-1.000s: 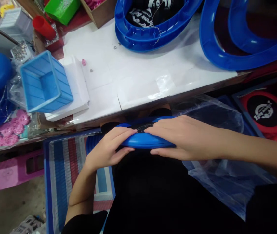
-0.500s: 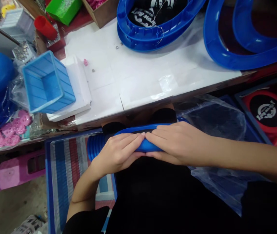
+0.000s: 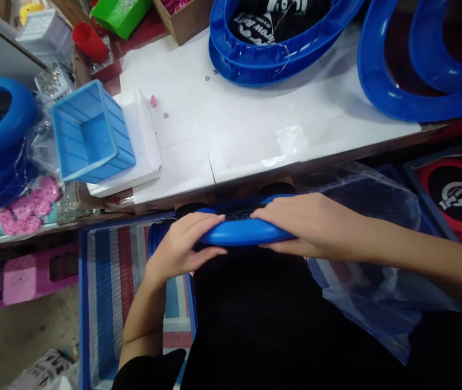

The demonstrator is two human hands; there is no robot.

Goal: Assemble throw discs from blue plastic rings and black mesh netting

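Just above my lap I hold a blue plastic ring with a black centre (image 3: 247,234), its near rim facing me. My left hand (image 3: 182,241) grips the rim's left part, thumb below and fingers over the top. On the right part, my right hand (image 3: 310,225) grips the same rim, fingers on top and thumb underneath. A stretch of blue rim and dark centre shows between the hands. Behind my left wrist a ribbed blue stack (image 3: 155,238) is partly hidden.
Ahead stands a white-covered table (image 3: 251,130) with a blue bin (image 3: 92,132) and blue oval rings (image 3: 251,76). Pink pieces (image 3: 31,206) lie at its left. A striped-lined crate (image 3: 104,303) is below left; red discs (image 3: 459,195) sit at right, near clear plastic (image 3: 369,200).
My hands have moved apart along the rim, baring more of it between them. The table scene has shifted slightly to the right in view.
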